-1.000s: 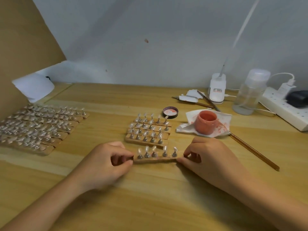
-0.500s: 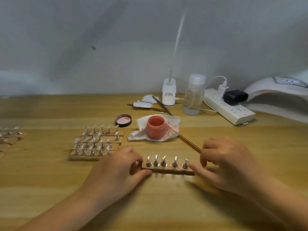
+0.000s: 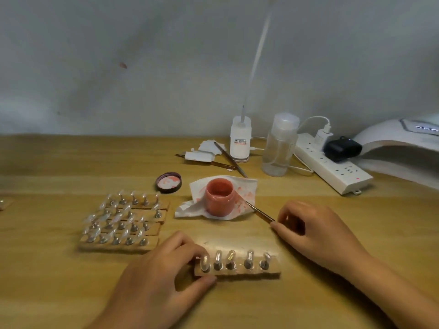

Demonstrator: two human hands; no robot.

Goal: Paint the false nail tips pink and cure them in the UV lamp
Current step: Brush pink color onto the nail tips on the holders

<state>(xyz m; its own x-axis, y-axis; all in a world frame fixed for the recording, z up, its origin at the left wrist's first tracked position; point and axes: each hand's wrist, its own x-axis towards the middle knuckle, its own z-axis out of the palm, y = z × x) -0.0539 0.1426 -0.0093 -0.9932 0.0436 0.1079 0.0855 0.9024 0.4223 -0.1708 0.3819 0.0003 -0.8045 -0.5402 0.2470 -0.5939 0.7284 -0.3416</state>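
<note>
None of the tips looks pink, so by my reading painting has not begun and curing is further off. The left hand (image 3: 164, 276) has its grip clamped on the near end of a strip (image 3: 237, 269), thumb in front and fingers curled behind; five clear tips (image 3: 231, 256) stand on small metal stems along it, leading away from that grip to the right. The right hand (image 3: 316, 233) has curled fingers at the brush (image 3: 260, 212) handle, but I cannot tell whether its grip has closed. Beyond that fingertip the thin brown handle runs to the jar (image 3: 219, 197), a squat, glossy pink pot, open, on stained tissue (image 3: 247, 184). More strips (image 3: 123, 224) of unpainted tips lie beyond the left grip. The lamp (image 3: 403, 148), a smooth white arch, sits far right of both hands on the pale wooden worktop (image 3: 71, 293).
</note>
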